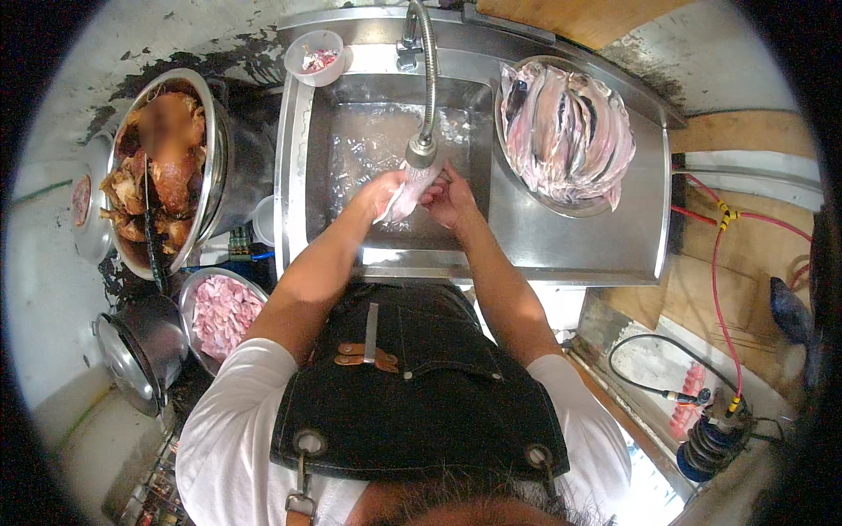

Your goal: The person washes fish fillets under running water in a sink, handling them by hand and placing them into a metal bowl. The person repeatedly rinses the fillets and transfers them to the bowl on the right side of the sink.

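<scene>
A pale, wet piece of fish (413,194) hangs over the water in the stainless steel sink basin (319,217), right under the nozzle of a flexible spring-hose faucet (427,72). My left hand (385,194) grips its left side. At its right edge, the curled fingers of my right hand (452,197) hold on to it. The nozzle covers the upper end of the piece. Water with bright ripples stands in the basin. Split, opened fish (566,131) with dark linings lie packed in a round metal bowl (546,205) on the drainboard to the right.
A translucent plastic tub (316,75) with reddish scraps stands at the sink's back left corner. Leftward are a large metal pot (214,158) of browned meat with a long-handled utensil (151,243), a bowl of raw pink pieces (220,312) and a lidded pot (128,358). Red hoses (717,283) hang at right.
</scene>
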